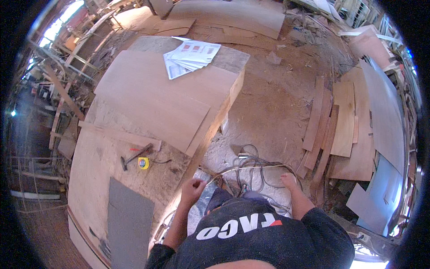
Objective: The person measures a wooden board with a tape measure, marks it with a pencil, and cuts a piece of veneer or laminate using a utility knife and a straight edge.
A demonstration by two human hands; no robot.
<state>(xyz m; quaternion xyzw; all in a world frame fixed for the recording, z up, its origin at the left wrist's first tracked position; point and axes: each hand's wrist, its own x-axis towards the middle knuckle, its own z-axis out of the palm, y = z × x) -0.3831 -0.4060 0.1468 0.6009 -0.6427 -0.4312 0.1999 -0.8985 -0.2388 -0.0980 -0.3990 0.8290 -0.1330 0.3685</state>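
My left hand (192,187) is closed in a fist just off the near corner of the wooden workbench (103,179). A thin pale cord (251,167) arcs from that fist across to my right hand (289,180), which hangs over the sawdust floor with its fingers curled. Whether the right hand grips the cord is unclear. Below the cord, dark cables (251,157) lie tangled on the floor. On the bench to the left of my left hand lie a hammer (133,155) and a yellow tape measure (143,163).
A large plywood sheet (152,94) covers the bench, with printed papers (190,56) at its far end and a grey board (130,219) at the near end. Planks (327,130) and grey panels (385,116) lie on the floor at right. More sheets (228,15) are stacked at the back.
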